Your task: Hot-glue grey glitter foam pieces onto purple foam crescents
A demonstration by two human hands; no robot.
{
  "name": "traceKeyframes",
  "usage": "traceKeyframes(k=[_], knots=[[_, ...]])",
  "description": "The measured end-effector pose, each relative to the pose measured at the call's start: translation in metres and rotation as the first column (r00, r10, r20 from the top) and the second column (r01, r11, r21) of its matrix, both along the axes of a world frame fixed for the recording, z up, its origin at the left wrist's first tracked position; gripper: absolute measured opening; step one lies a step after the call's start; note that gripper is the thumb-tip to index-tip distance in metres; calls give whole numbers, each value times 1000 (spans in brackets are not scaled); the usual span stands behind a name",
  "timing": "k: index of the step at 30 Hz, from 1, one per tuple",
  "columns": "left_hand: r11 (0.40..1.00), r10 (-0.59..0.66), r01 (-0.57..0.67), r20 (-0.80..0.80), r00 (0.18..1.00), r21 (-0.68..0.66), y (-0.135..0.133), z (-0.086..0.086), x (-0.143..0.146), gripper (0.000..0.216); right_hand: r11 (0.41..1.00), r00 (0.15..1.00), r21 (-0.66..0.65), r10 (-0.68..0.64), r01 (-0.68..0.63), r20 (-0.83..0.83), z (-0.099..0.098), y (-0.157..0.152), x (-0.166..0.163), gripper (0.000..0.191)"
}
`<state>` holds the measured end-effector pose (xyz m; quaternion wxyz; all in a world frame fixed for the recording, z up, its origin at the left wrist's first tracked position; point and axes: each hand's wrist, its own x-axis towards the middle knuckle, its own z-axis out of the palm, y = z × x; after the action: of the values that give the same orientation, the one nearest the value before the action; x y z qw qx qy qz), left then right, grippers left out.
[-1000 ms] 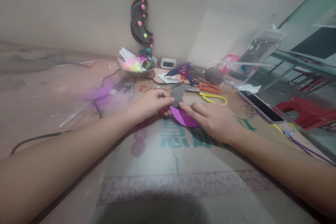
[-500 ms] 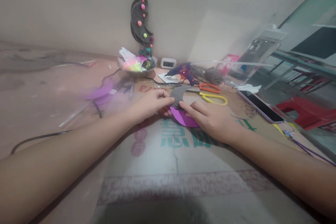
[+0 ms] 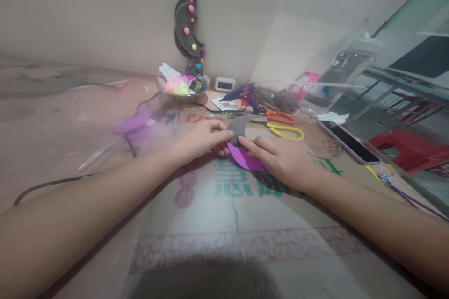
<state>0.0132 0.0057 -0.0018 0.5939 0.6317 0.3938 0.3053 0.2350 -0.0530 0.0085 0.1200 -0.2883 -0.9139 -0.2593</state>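
Between my two hands is a purple crescent-shaped card [image 3: 246,158], its upper part wrapped in grey yarn [image 3: 238,127]. My left hand [image 3: 206,139] pinches the wrapped part from the left, thumb against its edge. On the other side, my right hand [image 3: 280,156] is closed on the crescent's lower right part, with the index fingertip pressed at the border where the yarn meets bare purple. The lower right tip of the crescent is hidden under my right fingers. Just beyond lie scissors with yellow [image 3: 286,131] and orange handles [image 3: 280,117].
Cardboard [image 3: 196,243] covers the table under my hands. Behind are a glue gun [image 3: 245,96], grey yarn balls [image 3: 286,100], a small clock [image 3: 225,84] and a metal bowl [image 3: 184,98]. A phone [image 3: 347,142] lies at right. A yarn-wrapped crescent with pompoms [image 3: 184,32] hangs on the wall.
My right index fingertip has shifted very slightly left and down along the yarn's border. Both hands keep the same hold, and the other things have not moved.
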Motion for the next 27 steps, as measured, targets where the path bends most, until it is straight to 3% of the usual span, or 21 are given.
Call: traceKeyframes(k=[7, 13, 19, 23, 27], knots=[[1000, -1, 1, 25, 1000, -1, -1, 0, 0, 19, 998, 998, 41, 42, -43, 36, 4, -5, -2, 42], [998, 40, -36, 97, 995, -43, -2, 1, 1, 21, 985, 985, -47, 167, -165, 47, 0, -10, -8, 39], [994, 107, -106, 135, 985, -13, -2, 0, 1, 18, 978, 988, -149, 132, -143, -76, 0, -18, -17, 39], [995, 100, -100, 125, 987, -8, -2, 1, 0, 19, 956, 956, -231, 116, -181, -269, 6, -17, -17, 32], [997, 79, -77, 123, 989, -18, -3, 2, 0, 20, 963, 960, -256, 13, -87, -278, 8, -11, -15, 24]])
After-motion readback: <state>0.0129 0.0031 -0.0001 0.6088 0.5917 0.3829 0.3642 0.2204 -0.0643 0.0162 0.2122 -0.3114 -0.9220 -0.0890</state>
